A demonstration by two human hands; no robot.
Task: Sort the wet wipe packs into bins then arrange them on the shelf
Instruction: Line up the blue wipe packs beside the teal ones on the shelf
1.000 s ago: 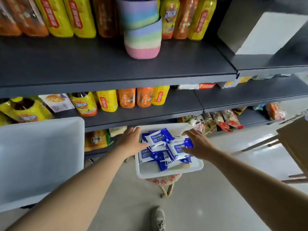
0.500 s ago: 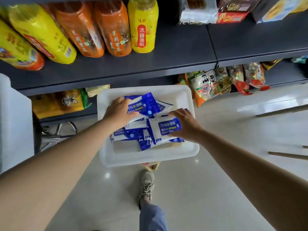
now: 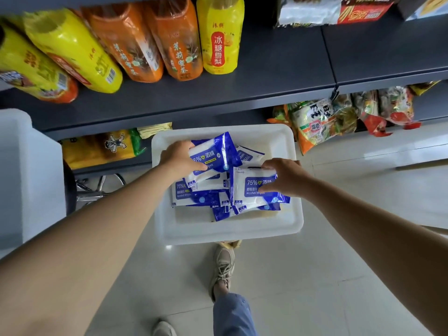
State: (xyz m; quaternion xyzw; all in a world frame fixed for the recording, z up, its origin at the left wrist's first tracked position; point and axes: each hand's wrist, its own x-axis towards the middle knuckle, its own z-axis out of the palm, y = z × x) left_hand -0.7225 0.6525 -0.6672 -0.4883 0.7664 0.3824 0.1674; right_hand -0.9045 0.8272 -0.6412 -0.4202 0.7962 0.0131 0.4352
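Reaching into a white bin (image 3: 232,232) from above, both bare hands work a loose heap of blue-and-white wet wipe packs. Left hand (image 3: 178,157): fingers curled over the far left edge of the upper pack (image 3: 215,155), thumb pressed on its printed face near the "75%" label; the pack lies tilted, its long side running away toward the shelf, resting on the packs beneath. Right hand (image 3: 282,178): fingers curled over the right end of the front pack (image 3: 252,187), thumb on the label side, fingertips hidden under or behind the pack's edge; this pack sits label-up on top of the heap, near the bin's right wall. Remaining packs (image 3: 191,194): several, overlapping, lying flat between and below the two held ones, all inside the bin. Bin: stands on a stool-like support, only a sliver of which shows below its front rim, just in front of a dark grey shelf (image 3: 266,76). On that shelf: yellow and orange drink bottles (image 3: 179,40) lying in a row. Lower shelf level: snack bags (image 3: 322,122) to the right, a yellow bag (image 3: 101,147) to the left. A second white bin (image 3: 26,178) stands at far left. Floor: pale tiles, with the person's beige shoe (image 3: 224,265) just below the bin.
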